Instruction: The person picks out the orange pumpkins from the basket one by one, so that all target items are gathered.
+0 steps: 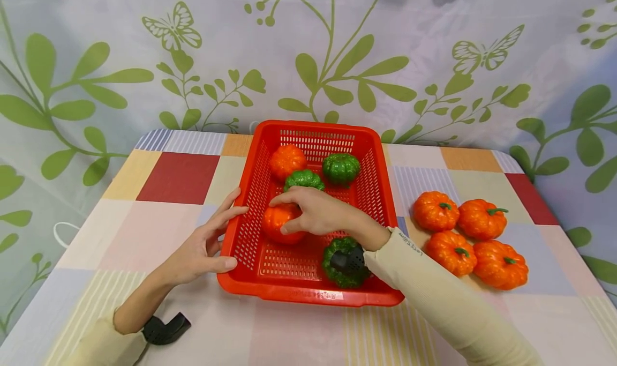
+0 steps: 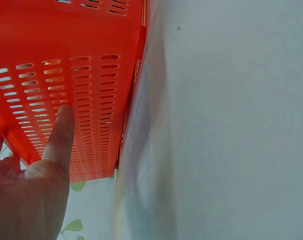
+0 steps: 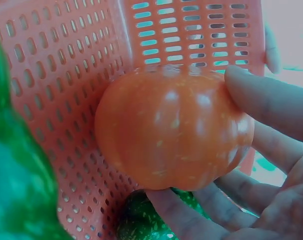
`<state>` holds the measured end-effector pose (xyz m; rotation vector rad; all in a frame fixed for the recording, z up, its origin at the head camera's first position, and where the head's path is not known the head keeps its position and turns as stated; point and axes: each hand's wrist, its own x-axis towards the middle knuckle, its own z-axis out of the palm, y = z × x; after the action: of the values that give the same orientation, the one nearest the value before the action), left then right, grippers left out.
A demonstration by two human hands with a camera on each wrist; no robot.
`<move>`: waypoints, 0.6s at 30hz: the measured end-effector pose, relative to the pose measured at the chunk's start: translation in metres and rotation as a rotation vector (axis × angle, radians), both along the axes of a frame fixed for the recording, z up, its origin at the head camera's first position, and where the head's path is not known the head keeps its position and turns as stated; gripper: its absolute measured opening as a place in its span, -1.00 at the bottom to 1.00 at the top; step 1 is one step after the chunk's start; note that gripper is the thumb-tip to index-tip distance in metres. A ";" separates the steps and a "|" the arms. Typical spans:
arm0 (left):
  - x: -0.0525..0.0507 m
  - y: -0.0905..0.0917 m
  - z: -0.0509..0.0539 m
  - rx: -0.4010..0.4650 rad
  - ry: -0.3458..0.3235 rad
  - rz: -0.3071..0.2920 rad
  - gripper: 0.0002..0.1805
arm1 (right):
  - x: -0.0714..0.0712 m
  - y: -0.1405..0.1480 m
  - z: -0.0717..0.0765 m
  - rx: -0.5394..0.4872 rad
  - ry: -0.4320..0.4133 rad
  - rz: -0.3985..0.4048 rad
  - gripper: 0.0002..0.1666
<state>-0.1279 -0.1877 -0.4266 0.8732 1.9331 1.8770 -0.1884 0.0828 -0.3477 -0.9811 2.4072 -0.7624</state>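
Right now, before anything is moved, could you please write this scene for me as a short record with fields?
Right hand: grips an orange pumpkin inside the basket
Left hand: touches the left side of the red basket
Also seen in basket: one more orange pumpkin, three green pumpkins
Outside basket: four orange pumpkins, to its right
Surface: table with patchwork cloth
Backdrop: leaves and butterflies print
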 end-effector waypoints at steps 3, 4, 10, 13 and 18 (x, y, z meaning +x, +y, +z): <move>0.000 0.000 -0.001 0.000 0.007 0.000 -0.14 | 0.000 0.001 0.000 0.003 0.013 0.012 -0.40; -0.001 0.000 -0.001 0.000 0.011 0.000 -0.14 | 0.000 0.001 0.000 0.005 0.012 0.013 -0.39; -0.001 0.000 -0.001 -0.006 0.019 0.006 -0.14 | -0.001 0.001 -0.001 -0.016 0.051 0.002 -0.41; -0.001 0.001 -0.001 -0.008 0.017 0.009 -0.13 | -0.001 0.002 -0.001 -0.023 0.069 -0.018 -0.43; -0.001 0.001 -0.001 -0.004 0.016 0.005 -0.13 | -0.001 0.003 0.002 -0.027 0.038 -0.057 -0.40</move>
<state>-0.1288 -0.1866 -0.4273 0.8850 1.9496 1.8738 -0.1895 0.0863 -0.3462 -0.9489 2.4729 -0.8054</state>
